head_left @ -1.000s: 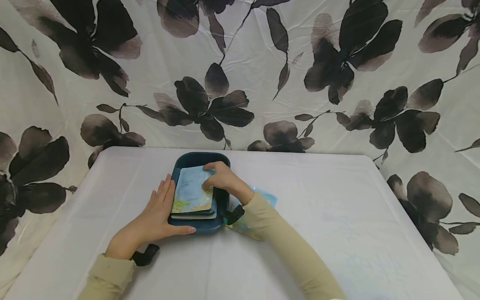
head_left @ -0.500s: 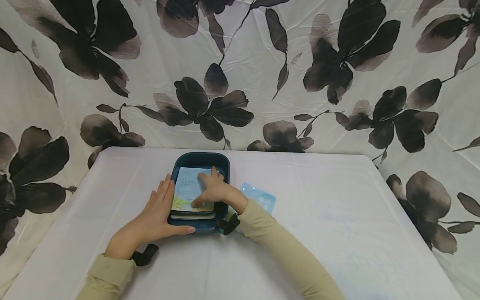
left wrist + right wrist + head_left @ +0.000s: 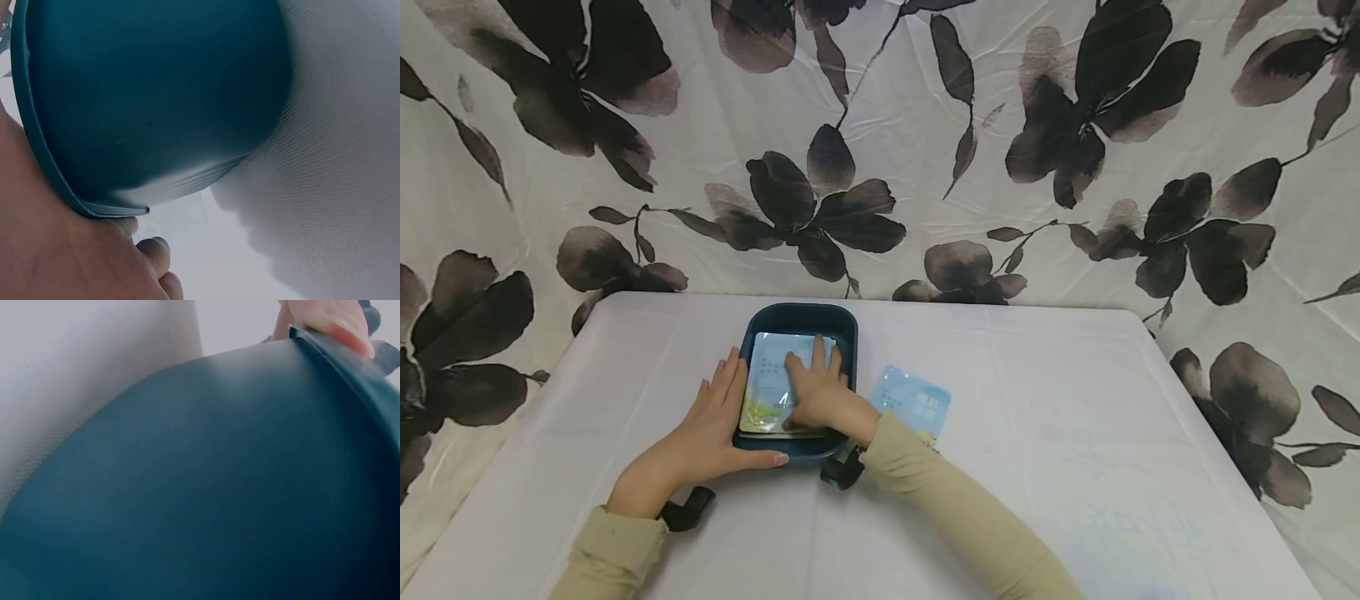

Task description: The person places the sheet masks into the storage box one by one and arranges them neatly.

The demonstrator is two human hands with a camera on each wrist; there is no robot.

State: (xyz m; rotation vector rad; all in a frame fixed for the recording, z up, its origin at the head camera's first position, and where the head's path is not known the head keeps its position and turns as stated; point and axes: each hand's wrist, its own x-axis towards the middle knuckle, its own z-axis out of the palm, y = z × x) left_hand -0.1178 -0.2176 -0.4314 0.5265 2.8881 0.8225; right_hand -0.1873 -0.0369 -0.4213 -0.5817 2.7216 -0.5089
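A dark blue-green tray (image 3: 808,454) stands on the table and holds a stack of flat packets. On top lies a light blue packet (image 3: 766,379) with small print and a yellow-green lower corner. My right hand (image 3: 826,398) rests on that packet, fingers spread. My left hand (image 3: 703,437) lies along the tray's left side with fingers straight and its thumb along the front rim. In the left wrist view the tray wall (image 3: 156,94) fills much of the picture beside that hand. The right wrist view shows mostly tray wall (image 3: 187,481), with a thumb (image 3: 331,322) at the rim.
Another light blue packet (image 3: 917,398) lies on the table to the right of the tray, partly hidden by the right sleeve (image 3: 955,500). The white-covered table (image 3: 1075,467) meets a floral cloth (image 3: 970,167) at its back edge.
My right hand has moved leftward and down, and its fingers have spread over the top packet. That packet now lies flatter on the stack. The left hand stays in place.
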